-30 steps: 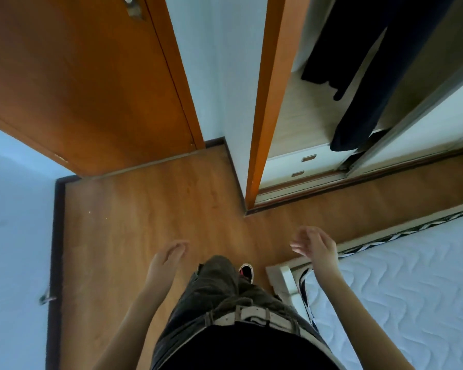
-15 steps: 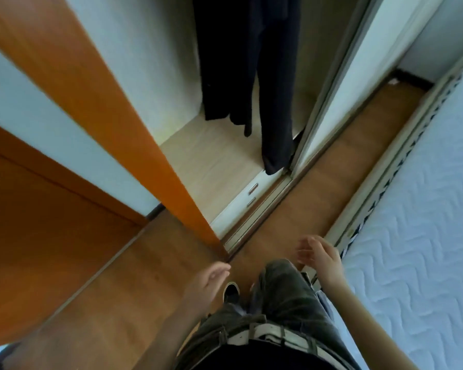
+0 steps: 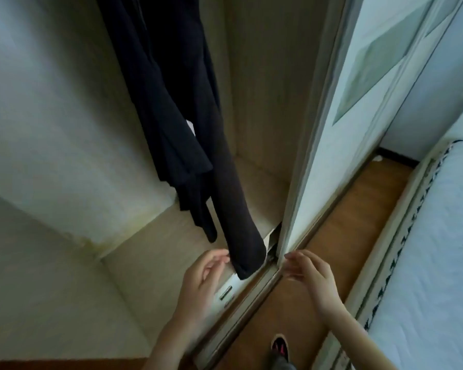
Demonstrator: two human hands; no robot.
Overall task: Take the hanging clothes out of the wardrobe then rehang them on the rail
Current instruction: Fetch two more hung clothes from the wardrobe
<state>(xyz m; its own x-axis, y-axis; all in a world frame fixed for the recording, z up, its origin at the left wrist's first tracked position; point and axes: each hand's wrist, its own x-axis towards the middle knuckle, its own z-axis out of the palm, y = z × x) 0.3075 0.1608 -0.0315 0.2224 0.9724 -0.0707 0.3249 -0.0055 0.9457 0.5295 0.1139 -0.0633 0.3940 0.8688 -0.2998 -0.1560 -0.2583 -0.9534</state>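
Note:
Dark hanging clothes (image 3: 171,108) drop from above inside the open wardrobe (image 3: 254,76); the rail and hangers are out of frame. The longest dark piece (image 3: 238,236) ends just above the wardrobe's base. My left hand (image 3: 202,279) is raised beside its lower end, fingers loosely curved, holding nothing, fingertips close to the fabric. My right hand (image 3: 309,276) is lifted to the right of that piece, in front of the sliding door's edge, fingers relaxed and empty.
A pale sliding door (image 3: 332,129) stands at the right of the opening. A drawer front (image 3: 226,291) with a slot handle sits under my left hand. A white mattress (image 3: 433,263) lies at the right across a strip of wooden floor (image 3: 340,236). My shoe (image 3: 280,345) is below.
The view has swung towards and closer to the wardrobe opening. Both hands have risen from waist height towards the bottom of the dark hanging clothes.

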